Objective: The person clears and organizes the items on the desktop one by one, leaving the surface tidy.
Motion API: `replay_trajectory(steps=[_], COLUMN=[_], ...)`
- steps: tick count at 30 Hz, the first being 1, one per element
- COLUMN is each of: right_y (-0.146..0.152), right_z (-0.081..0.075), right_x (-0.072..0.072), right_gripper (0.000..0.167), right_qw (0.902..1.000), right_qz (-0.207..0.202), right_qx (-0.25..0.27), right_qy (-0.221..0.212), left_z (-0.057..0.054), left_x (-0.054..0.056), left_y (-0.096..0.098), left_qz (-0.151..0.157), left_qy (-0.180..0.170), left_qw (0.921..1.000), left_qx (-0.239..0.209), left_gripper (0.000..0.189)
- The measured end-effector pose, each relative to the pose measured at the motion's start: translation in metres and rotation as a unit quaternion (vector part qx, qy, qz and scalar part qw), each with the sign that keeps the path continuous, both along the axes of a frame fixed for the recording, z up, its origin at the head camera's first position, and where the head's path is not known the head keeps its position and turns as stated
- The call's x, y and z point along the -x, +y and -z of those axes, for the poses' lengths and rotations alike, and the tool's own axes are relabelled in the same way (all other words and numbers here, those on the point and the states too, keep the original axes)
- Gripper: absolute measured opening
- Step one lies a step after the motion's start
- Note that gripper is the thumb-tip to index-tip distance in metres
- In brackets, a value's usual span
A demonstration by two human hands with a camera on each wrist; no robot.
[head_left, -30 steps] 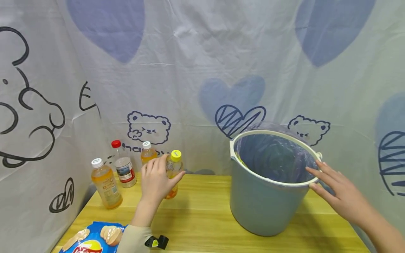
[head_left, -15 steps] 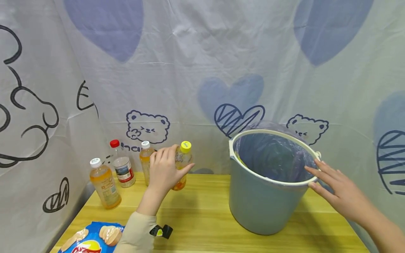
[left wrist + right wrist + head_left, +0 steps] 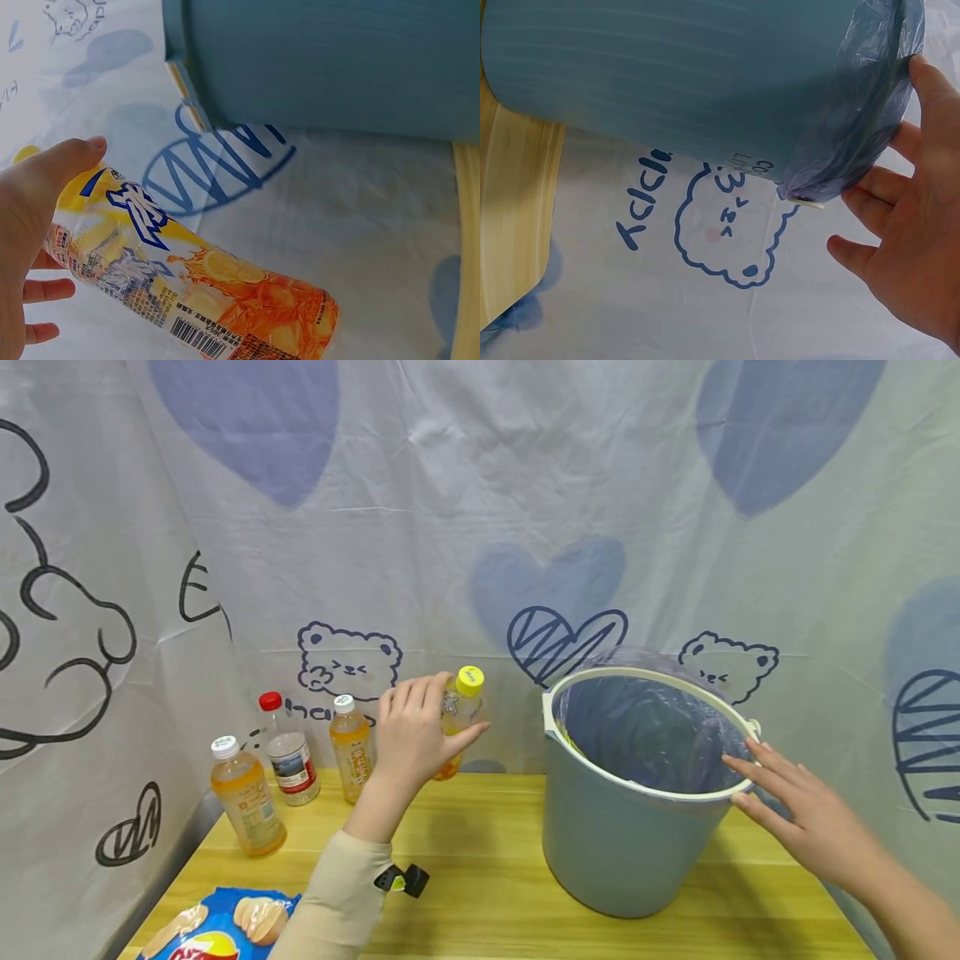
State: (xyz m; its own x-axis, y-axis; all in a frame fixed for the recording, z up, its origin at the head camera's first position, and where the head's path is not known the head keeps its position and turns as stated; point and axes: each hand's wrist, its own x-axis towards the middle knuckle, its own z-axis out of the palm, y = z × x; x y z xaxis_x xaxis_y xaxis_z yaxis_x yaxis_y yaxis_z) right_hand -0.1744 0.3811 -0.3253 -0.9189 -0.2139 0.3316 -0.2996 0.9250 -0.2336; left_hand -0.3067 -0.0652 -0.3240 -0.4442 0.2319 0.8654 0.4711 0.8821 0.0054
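My left hand (image 3: 411, 727) grips a bottle of iced tea with a yellow cap (image 3: 469, 682), raised over the wooden table. In the left wrist view the bottle (image 3: 217, 274) lies slanted, thumb across its yellow upper part, its label printed with lemon slices and orange liquid. My right hand (image 3: 813, 818) rests its outstretched fingers against the right side of the rim of a blue-grey trash bin (image 3: 630, 852). A clear purplish bag lines the bin, its overhang (image 3: 855, 127) under the right fingertips in the right wrist view.
Left on the table (image 3: 480, 893) stand a white-capped bottle of amber drink (image 3: 251, 802), a red-capped bottle (image 3: 292, 760) and another white-capped amber bottle (image 3: 351, 752). A blue chip bag (image 3: 225, 927) lies at the front left. A printed cloth (image 3: 465, 510) hangs behind.
My left hand has lifted the yellow-capped iced tea bottle off the table and carried it up and rightward, toward the bin. The right hand stays at the bin's rim.
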Motion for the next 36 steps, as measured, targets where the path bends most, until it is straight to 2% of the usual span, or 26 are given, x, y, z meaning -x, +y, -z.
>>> replay_trajectory(steps=[9,17,22,28,36], right_y=[0.001,0.001,0.0,-0.002,-0.002], right_z=[0.002,0.0,-0.002,0.0,0.0], right_x=[-0.001,0.0,0.001,0.001,0.0], right_gripper=[0.049,0.05,0.05,0.049,0.049], right_qw=[1.0,0.9997,0.9994,0.9998,0.9997], right_qz=[-0.001,0.004,0.012,-0.003,-0.002], right_qx=[0.01,0.02,0.021,0.019,0.024], right_qy=[0.0,-0.015,-0.024,-0.003,-0.004], left_z=[-0.028,-0.045,-0.052,-0.057,-0.06], left_x=[0.001,-0.004,-0.006,-0.01,-0.018], left_y=[0.027,0.048,0.06,0.073,0.094], left_qz=[0.032,0.064,0.089,0.118,0.167], left_qy=[0.04,0.063,0.083,0.117,0.123], left_qw=[0.9987,0.9959,0.9924,0.9858,0.9778], left_qx=[0.004,-0.004,-0.018,-0.025,-0.031], left_gripper=[0.079,0.082,0.081,0.08,0.078])
